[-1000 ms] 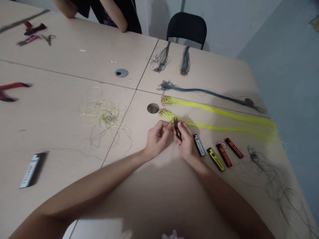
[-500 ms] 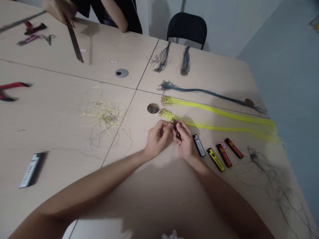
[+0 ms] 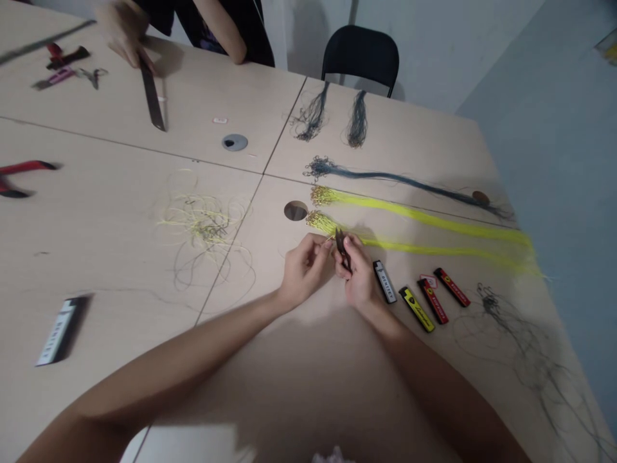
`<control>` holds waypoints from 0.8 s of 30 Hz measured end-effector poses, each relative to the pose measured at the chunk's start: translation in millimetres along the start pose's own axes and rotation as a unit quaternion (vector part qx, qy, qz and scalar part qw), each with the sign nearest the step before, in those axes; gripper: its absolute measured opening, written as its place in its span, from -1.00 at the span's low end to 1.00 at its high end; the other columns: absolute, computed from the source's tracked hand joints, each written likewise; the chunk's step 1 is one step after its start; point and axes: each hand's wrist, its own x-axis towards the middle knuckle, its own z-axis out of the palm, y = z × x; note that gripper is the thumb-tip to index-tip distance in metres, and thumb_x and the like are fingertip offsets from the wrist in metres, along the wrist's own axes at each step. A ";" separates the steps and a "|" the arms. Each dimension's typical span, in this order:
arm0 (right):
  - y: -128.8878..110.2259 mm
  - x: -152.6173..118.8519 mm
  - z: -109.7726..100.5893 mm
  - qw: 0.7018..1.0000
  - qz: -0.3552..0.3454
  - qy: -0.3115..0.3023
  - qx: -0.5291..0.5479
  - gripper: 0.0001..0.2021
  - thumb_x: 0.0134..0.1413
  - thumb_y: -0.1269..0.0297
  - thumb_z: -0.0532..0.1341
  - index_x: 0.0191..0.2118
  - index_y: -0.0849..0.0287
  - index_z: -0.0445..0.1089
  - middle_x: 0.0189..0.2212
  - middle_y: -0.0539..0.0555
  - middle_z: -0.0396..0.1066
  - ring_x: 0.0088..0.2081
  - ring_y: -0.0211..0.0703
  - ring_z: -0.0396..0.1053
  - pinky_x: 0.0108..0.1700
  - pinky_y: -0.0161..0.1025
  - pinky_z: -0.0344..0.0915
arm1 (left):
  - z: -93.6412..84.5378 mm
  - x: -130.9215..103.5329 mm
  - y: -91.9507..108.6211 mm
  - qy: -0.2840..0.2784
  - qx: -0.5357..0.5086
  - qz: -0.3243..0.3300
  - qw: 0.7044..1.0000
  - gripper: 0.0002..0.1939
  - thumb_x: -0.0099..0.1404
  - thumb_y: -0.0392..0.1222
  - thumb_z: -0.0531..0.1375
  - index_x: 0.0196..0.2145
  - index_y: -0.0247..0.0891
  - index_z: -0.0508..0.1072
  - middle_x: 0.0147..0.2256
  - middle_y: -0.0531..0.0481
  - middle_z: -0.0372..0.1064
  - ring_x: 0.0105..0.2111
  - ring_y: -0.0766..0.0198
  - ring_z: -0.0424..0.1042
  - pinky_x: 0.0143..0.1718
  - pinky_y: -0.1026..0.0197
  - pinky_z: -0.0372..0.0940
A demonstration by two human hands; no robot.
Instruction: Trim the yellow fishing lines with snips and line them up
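My left hand [image 3: 304, 267] is closed in a pinch on a small gold fish hook [image 3: 331, 238], mostly hidden by the fingertips. Small dark nippers [image 3: 342, 246] are wrapped in my right hand [image 3: 359, 270], their jaws pointing up beside the pinched hook. Just behind both hands lies a bundle of yellow fishing line [image 3: 419, 247] with gold hooks gathered at its left end. A second yellow bundle [image 3: 414, 217] runs parallel behind it, and farther back stretches a dark blue bundle [image 3: 400, 177] with hooks.
Several lighters [image 3: 417, 308] lie right of my hands, another lighter [image 3: 56, 333] far left. Tangled line scraps [image 3: 205, 222] sit left, a dark tangle [image 3: 518, 341] right. Across the table, a person's hand [image 3: 126, 38] holds a dark flat blade [image 3: 152, 99]. Red-handled pliers [image 3: 26, 167] lie left.
The nippers have tipped a little to the right, away from the pinched hook. The other person's hand and blade have shifted slightly right.
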 end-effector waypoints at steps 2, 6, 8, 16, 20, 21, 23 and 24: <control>2.3 -0.3 -1.1 1.000 -0.010 -0.006 0.007 -0.71 0.08 -0.03 0.22 -0.35 0.13 0.33 -0.59 -0.11 0.13 -0.66 -0.41 -0.17 -0.62 -0.31 -0.27 | 0.2 0.6 1.2 -0.003 -0.012 -0.002 1.000 -0.72 0.40 -0.01 0.14 -0.38 -0.24 0.37 -0.58 0.10 0.40 -0.64 0.44 0.24 -0.59 0.36 0.14; 2.8 -0.8 -0.9 1.000 -0.013 -0.001 0.005 -0.69 0.06 -0.03 0.23 -0.40 0.13 0.33 -0.60 -0.10 0.11 -0.65 -0.40 -0.17 -0.61 -0.30 -0.25 | -0.6 0.2 1.0 -0.003 -0.014 -0.028 0.999 -0.69 0.38 0.05 0.15 -0.38 -0.24 0.38 -0.58 0.09 0.39 -0.63 0.42 0.26 -0.58 0.33 0.15; 0.1 -1.0 0.8 1.000 -0.005 0.010 -0.001 -0.69 0.01 -0.03 0.27 -0.43 0.13 0.32 -0.61 -0.11 0.09 -0.64 -0.40 -0.18 -0.61 -0.30 -0.25 | -1.4 -0.3 -0.3 -0.002 -0.005 -0.045 0.999 -0.68 0.37 0.06 0.16 -0.38 -0.25 0.39 -0.58 0.08 0.37 -0.61 0.40 0.24 -0.56 0.33 0.15; -3.6 -1.2 4.8 0.999 0.002 0.036 -0.017 -0.70 -0.05 -0.01 0.28 -0.41 0.14 0.35 -0.64 -0.13 0.05 -0.65 -0.40 -0.18 -0.60 -0.31 -0.26 | -3.1 -0.1 -1.4 0.007 0.017 -0.053 0.998 -0.66 0.35 0.06 0.16 -0.44 -0.25 0.38 -0.62 0.12 0.22 -0.61 0.41 0.12 -0.57 0.33 0.08; 0.4 -2.3 1.9 0.999 -0.018 0.028 0.011 -0.67 0.04 -0.04 0.20 -0.36 0.17 0.41 -0.60 -0.11 0.13 -0.67 -0.42 -0.20 -0.61 -0.29 -0.30 | -3.5 0.4 -0.6 -0.003 0.018 -0.040 0.999 -0.68 0.34 -0.02 0.16 -0.48 -0.25 0.31 -0.65 0.17 0.10 -0.63 0.44 0.05 -0.60 0.36 0.02; 0.9 -2.6 1.3 0.999 -0.023 0.031 0.011 -0.66 0.04 -0.05 0.20 -0.35 0.17 0.41 -0.59 -0.10 0.13 -0.67 -0.42 -0.20 -0.61 -0.29 -0.31 | -3.6 0.4 -0.5 -0.009 0.020 -0.037 0.999 -0.69 0.34 -0.04 0.16 -0.50 -0.25 0.30 -0.66 0.18 0.06 -0.64 0.44 0.03 -0.61 0.36 0.00; 1.3 -3.0 0.6 0.999 -0.028 0.042 -0.002 -0.69 -0.02 -0.01 0.26 -0.38 0.17 0.39 -0.62 -0.13 0.09 -0.67 -0.42 -0.19 -0.60 -0.29 -0.30 | -3.5 0.5 -0.1 -0.017 0.023 -0.035 0.999 -0.70 0.32 -0.08 0.17 -0.52 -0.24 0.28 -0.66 0.19 0.01 -0.64 0.45 0.01 -0.61 0.36 -0.02; 1.5 -3.0 0.5 0.998 -0.029 0.049 -0.011 -0.71 -0.07 0.03 0.31 -0.41 0.16 0.37 -0.64 -0.15 0.06 -0.67 -0.42 -0.19 -0.60 -0.29 -0.28 | -3.4 0.5 0.1 -0.019 0.022 -0.036 0.999 -0.70 0.31 -0.08 0.17 -0.52 -0.24 0.27 -0.65 0.19 0.00 -0.64 0.45 0.00 -0.60 0.36 -0.02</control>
